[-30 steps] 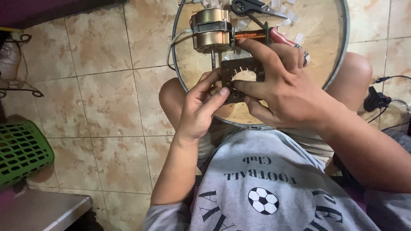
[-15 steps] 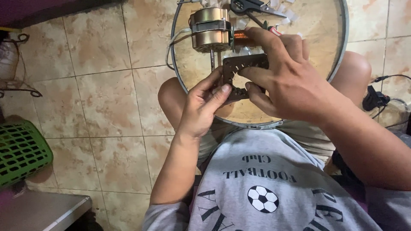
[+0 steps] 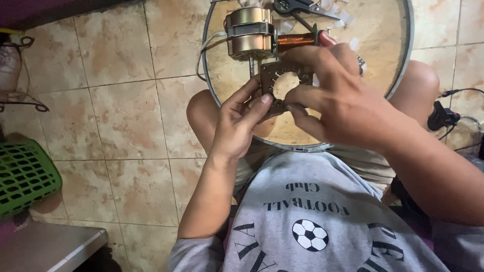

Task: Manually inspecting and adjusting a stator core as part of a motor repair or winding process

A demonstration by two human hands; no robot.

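both hands are pinched on the stator core (image 3: 283, 86), a squarish stack of dark steel plates with a round toothed bore. the left hand (image 3: 237, 123) clamps its lower left corner between thumb and forefinger, and the right hand (image 3: 343, 100) closes over its right edge, fingers curled across the face. the core lies flat toward the camera, bore axis pointing up at the viewer, so it sits between the two grips and about equally near to each; the left fingertips look to press at the bore's rim, though the overlap makes that hard to tell. just beyond the core stands a small fan motor (image 3: 249, 31) in dull brass-coloured metal with a thin shaft pointing toward the core, and beside that a copper wire coil (image 3: 297, 40). all rest over a round tray (image 3: 406, 60) with a metal rim and pale wooden floor, on the knees. beyond the core lie pliers (image 3: 297, 6); well off to its left, a green plastic basket (image 3: 22, 174) on beige floor tiles
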